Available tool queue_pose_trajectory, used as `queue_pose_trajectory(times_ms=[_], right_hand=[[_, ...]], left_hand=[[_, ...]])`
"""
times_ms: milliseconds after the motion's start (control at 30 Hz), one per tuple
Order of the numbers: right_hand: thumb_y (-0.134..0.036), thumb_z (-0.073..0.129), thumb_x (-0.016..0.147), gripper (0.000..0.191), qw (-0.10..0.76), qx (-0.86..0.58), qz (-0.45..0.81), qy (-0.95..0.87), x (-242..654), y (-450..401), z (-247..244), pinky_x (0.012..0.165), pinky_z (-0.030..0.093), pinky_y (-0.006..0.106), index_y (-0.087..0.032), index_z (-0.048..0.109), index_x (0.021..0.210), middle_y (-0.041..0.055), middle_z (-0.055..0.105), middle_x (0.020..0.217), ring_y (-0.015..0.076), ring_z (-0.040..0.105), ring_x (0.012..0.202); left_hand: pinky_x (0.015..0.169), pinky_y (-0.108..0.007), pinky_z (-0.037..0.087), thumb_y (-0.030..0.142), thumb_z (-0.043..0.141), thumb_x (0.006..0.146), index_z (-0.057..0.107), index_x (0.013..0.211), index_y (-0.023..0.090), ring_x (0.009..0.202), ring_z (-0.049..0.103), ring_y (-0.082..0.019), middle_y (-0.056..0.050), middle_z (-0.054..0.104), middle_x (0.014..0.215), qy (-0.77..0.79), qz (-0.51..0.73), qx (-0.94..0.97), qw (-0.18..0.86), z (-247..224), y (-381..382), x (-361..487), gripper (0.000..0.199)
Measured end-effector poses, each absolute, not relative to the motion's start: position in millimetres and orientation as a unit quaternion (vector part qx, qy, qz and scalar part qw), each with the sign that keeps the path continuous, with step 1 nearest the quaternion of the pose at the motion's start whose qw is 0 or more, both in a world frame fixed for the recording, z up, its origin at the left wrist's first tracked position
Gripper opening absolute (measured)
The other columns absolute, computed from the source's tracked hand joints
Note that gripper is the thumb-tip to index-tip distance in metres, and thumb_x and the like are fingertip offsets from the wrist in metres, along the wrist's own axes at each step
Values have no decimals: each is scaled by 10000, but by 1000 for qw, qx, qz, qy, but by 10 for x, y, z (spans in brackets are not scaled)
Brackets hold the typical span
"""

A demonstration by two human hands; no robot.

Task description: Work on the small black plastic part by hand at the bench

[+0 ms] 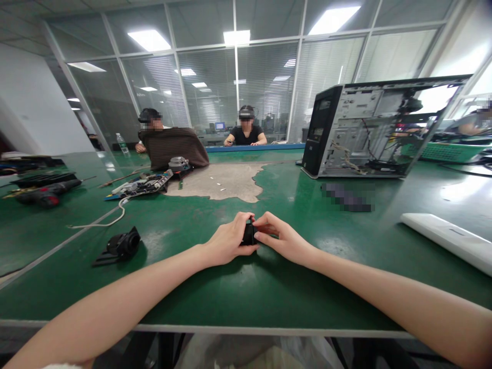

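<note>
A small black part (248, 234) is between my two hands, low over the green tabletop (192, 302) near its middle. My left hand (229, 239) is wrapped round it from the left, thumb below and fingers above. From the right, the fingertips of my right hand (280, 237) pinch its right side. The part's far side and lower edge are partly hidden by my fingers. Off to the left lies a black lens-like part (122, 245) on a flat bracket, touched by neither hand.
An open computer case (369, 128) stands at the back right, a white device (449, 238) at the right edge. Circuit boards (144, 185) with a white cable and a red-black tool (48, 193) lie left. Two people (246, 130) sit across the table.
</note>
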State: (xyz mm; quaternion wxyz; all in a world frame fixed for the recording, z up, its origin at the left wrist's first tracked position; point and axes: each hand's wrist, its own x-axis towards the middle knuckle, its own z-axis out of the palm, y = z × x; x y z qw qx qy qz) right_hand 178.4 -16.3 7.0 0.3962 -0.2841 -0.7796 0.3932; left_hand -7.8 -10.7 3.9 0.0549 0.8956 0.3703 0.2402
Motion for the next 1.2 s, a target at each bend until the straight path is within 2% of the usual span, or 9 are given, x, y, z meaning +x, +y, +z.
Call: queue_pose_trajectory(times_ms=[167, 333, 533, 700, 833, 1033, 1200], right_hand=[[-235, 557, 806, 212, 380, -289, 440, -761, 1776, -139, 59, 802, 502, 376, -194, 435, 974, 39, 578, 945, 185, 610, 896], [-214, 624, 750, 276, 376, -278, 405, -786, 1803, -154, 49, 843, 477, 383, -198, 442, 957, 18, 561, 929, 179, 596, 904], [-250, 570, 797, 130, 408, -281, 404, -769, 1769, -146, 61, 876, 474, 372, -200, 485, 880, 19, 545, 926, 175, 582, 932], [-251, 568, 797, 222, 381, -291, 446, -756, 1765, -151, 76, 826, 492, 392, -203, 443, 974, 32, 579, 936, 181, 611, 889], [-255, 639, 739, 291, 379, -280, 443, -763, 1787, -161, 72, 830, 483, 391, -205, 442, 946, 14, 584, 900, 182, 610, 883], [-339, 613, 756, 215, 406, -283, 472, -730, 1770, -150, 99, 830, 489, 369, -191, 473, 824, 21, 567, 921, 180, 602, 906], [-314, 596, 778, 241, 391, -287, 481, -730, 1766, -132, 82, 819, 493, 380, -198, 451, 932, 25, 592, 914, 177, 611, 891]], left_hand=[[781, -423, 480, 401, 573, 741, 223, 1240, 212, 984, 548, -271, -106, 428, 1177, 378, 239, 893, 55, 36, -107, -78, 638], [764, -413, 483, 362, 571, 743, 218, 1234, 200, 967, 554, -269, -110, 425, 1182, 383, 230, 893, 52, 46, -110, -75, 626], [780, -417, 478, 391, 573, 741, 221, 1233, 211, 1001, 540, -276, -108, 420, 1190, 382, 232, 893, 54, 48, -110, -75, 631], [763, -412, 483, 402, 571, 743, 209, 1243, 225, 971, 556, -271, -101, 424, 1181, 386, 232, 892, 50, 43, -111, -77, 642], [760, -409, 483, 375, 573, 744, 207, 1241, 225, 962, 557, -265, -98, 427, 1179, 383, 235, 892, 50, 40, -113, -73, 635], [767, -415, 484, 396, 586, 736, 224, 1227, 205, 972, 555, -275, -108, 425, 1186, 382, 235, 893, 45, 36, -112, -70, 638], [782, -418, 478, 411, 586, 733, 217, 1236, 223, 986, 550, -275, -103, 421, 1191, 384, 241, 890, 49, 17, -103, -77, 652]])
